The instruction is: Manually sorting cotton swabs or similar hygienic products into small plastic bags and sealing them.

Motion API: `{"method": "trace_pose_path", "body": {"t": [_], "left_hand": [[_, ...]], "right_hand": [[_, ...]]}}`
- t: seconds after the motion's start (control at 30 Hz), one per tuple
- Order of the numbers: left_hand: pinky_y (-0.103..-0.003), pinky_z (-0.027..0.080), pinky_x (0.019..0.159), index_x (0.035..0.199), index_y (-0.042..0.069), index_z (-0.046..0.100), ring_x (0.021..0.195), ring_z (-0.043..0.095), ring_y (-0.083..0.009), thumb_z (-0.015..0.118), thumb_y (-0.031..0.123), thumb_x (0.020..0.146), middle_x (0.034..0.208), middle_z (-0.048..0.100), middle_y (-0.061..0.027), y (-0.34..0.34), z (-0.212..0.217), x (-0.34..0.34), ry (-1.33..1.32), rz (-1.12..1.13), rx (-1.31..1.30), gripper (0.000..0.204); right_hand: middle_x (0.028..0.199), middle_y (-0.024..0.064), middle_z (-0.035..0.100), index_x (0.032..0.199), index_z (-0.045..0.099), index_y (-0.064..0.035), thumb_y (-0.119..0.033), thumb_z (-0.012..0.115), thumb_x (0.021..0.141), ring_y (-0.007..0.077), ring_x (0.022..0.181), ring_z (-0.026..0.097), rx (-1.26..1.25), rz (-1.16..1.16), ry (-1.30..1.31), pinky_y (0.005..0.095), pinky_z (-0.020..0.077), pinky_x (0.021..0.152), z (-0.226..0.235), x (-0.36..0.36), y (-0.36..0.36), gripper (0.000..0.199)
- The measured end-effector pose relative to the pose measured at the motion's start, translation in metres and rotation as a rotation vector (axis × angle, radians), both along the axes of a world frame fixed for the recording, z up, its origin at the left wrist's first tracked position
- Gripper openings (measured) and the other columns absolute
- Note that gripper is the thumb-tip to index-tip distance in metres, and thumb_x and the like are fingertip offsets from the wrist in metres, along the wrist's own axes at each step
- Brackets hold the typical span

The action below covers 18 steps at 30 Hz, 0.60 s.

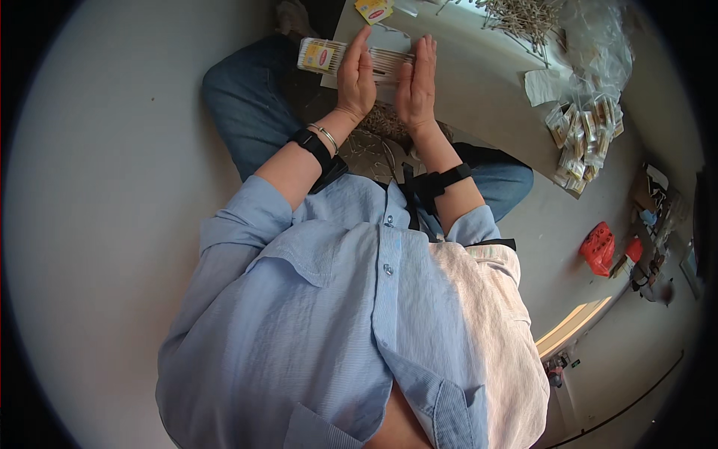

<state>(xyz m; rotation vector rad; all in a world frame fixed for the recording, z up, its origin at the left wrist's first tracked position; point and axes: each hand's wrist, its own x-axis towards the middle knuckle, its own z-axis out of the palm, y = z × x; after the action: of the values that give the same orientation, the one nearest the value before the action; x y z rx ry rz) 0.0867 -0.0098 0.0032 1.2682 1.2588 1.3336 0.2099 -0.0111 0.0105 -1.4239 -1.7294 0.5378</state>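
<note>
Facing each other in the head view, the left hand [356,81] and the right hand [417,87] are held at the near edge of the bench [479,93], both unclenched, with fingers straight and close together. A row of thin pale sticks [389,63] is seen lying crosswise between them; whether it is pressed by the palms cannot be told. Just beyond the left hand's outer side, a clear packet of sticks [319,55] with a yellow and red label is seen; its inner end is hidden by that hand. A yellow card [373,10] is placed farther back on the bench. Loose sticks [523,19] are heaped toward the far right, beside crumpled clear plastic [603,45]. Small filled packets [587,138] are piled near the bench's right end. On the floor [538,217], a red bag [597,249] is seen well apart from the hands.
</note>
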Motion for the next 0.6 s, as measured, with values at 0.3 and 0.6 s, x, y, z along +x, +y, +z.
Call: {"method": "trace_pose_path", "body": {"t": [0.3, 0.6], "left_hand": [[-0.035, 0.027, 0.107, 0.137, 0.001, 0.036, 0.128, 0.038, -0.0273, 0.029, 0.044, 0.099, 0.137, 0.041, -0.0167, 0.003, -0.001, -0.003, -0.014, -0.055, 0.036, 0.058], [-0.037, 0.021, 0.112, 0.136, -0.001, 0.036, 0.132, 0.034, -0.0259, 0.030, 0.046, 0.098, 0.139, 0.039, -0.0154, 0.002, 0.000, -0.005, -0.117, -0.069, -0.022, 0.061]], "right_hand": [[0.141, 0.0258, 0.033, 0.135, 0.033, 0.0061, -0.025, 0.034, 0.099, 0.0393, 0.135, 0.026, -0.098, 0.009, 0.285, 0.0409, 0.0223, 0.111, 0.004, -0.019, 0.006, 0.048], [0.145, 0.0245, 0.027, 0.139, 0.027, 0.0048, -0.025, 0.037, 0.097, 0.0379, 0.138, 0.020, -0.097, 0.020, 0.250, 0.0410, 0.0186, 0.112, 0.009, 0.012, 0.000, 0.053]]}}
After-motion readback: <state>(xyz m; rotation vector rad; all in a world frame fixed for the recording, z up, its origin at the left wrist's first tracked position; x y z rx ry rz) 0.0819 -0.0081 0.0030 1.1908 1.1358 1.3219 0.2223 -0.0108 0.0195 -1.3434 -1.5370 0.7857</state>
